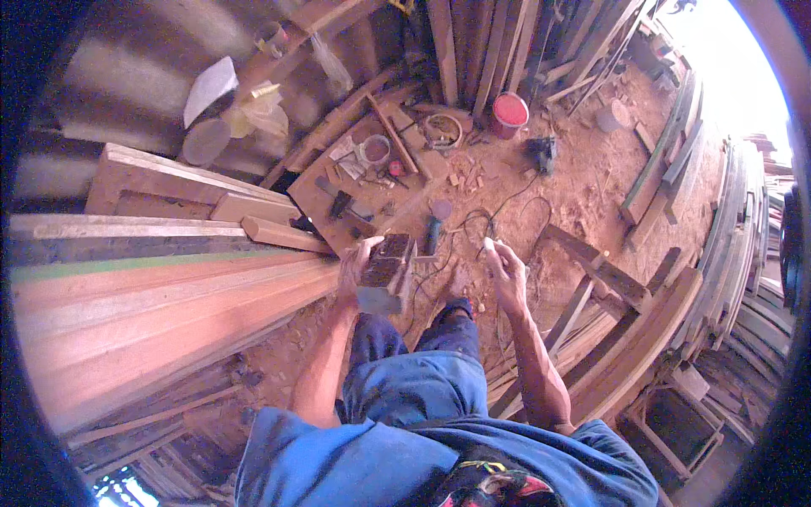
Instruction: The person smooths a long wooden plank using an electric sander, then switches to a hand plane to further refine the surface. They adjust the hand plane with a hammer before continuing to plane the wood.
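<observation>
My left hand (356,269) is wrapped round the left side of a dark brown, box-shaped block (390,253), which has a paler grey face toward me. The block is held in front of my knees. My right hand (507,270) hangs apart from it, over the floor to the right. Its fingers are bent and drawn together; whether anything small is between the fingertips I cannot make out. Just beyond the block, a dark cylindrical tool (433,237) stands beside a cable.
Long planks (169,313) are stacked on the left. A low wooden board (397,198) bears a hammer-like tool (340,203) and small containers. A red bucket (510,114) and a dark power tool (543,155) stand farther off. A wooden frame (596,270) and curved timber lie at right.
</observation>
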Tool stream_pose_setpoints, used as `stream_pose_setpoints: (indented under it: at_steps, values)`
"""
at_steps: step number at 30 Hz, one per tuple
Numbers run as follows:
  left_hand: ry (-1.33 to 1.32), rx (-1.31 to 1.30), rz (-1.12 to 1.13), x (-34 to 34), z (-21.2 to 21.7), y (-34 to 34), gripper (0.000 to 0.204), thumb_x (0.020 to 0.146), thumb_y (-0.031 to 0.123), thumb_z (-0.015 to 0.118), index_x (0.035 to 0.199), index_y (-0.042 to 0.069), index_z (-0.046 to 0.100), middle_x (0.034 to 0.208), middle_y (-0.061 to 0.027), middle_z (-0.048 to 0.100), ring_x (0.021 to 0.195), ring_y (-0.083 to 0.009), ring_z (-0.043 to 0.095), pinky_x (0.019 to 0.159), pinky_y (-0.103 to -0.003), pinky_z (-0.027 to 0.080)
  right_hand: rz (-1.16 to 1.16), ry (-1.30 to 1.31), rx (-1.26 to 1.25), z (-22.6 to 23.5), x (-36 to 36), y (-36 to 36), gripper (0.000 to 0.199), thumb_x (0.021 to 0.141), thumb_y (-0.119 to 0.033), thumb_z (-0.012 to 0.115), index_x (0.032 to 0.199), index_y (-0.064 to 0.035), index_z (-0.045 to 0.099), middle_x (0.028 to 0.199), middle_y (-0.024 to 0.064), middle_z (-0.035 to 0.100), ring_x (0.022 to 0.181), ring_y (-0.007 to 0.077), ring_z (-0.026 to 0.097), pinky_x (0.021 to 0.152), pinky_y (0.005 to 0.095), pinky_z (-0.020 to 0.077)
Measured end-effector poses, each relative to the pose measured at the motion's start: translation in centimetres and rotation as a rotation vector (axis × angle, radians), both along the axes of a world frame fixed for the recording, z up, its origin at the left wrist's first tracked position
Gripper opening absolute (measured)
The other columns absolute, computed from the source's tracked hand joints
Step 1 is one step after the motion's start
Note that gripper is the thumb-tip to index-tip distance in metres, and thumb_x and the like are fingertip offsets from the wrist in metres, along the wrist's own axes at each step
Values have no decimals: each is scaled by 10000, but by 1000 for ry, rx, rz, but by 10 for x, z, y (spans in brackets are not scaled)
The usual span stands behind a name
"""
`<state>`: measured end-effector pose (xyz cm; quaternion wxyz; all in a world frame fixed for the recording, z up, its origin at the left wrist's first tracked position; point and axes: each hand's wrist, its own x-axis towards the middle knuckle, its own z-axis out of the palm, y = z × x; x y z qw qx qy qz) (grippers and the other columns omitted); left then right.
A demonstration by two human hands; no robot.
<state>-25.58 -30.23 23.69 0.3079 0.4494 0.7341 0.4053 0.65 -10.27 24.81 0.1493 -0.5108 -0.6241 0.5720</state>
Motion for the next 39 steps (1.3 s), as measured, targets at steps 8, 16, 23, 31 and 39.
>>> stream_pose_setpoints:
  at_steps: [8, 16, 23, 31, 39]
  values:
    - [419, 63, -49, 32, 105, -3, 434, 879, 266, 698, 1234, 35, 608, 1140, -175, 664, 1090, -359, 600, 974, -463, 427, 581, 212, 536, 166, -20, -19, 228, 931, -103, 719, 1153, -53, 730, 1045, 113, 691, 965, 256, 686, 823, 370, 544]
    - [421, 48, -248, 59, 158, -46, 429, 800, 149, 735, 1200, 47, 618, 1007, -159, 657, 1011, -365, 608, 927, -462, 438, 799, 218, 427, 183, -7, -54, 213, 911, -74, 683, 1103, -102, 770, 991, 103, 697, 995, 336, 647, 862, 429, 551]
    - [467, 163, -260, 77, 158, -56, 448, 777, 218, 768, 1165, 36, 639, 973, -145, 652, 970, -339, 613, 910, -449, 435, 885, 465, 520, 187, -2, -61, 232, 862, -83, 692, 1086, -101, 748, 944, 86, 689, 915, 315, 647, 831, 435, 550]
    - [472, 206, -213, 79, 154, -57, 458, 759, 208, 761, 1161, 24, 644, 958, -143, 649, 932, -343, 606, 873, -442, 432, 963, 397, 493, 182, 7, -57, 278, 801, -137, 704, 1075, -118, 743, 1022, 108, 691, 929, 334, 634, 838, 431, 541]
    - [442, 136, -246, 82, 152, -59, 499, 727, 186, 775, 1176, 16, 638, 996, -150, 646, 982, -339, 598, 894, -448, 425, 1024, 406, 469, 173, 8, -61, 325, 797, -110, 699, 1119, -132, 738, 993, 87, 665, 956, 315, 626, 846, 417, 541]
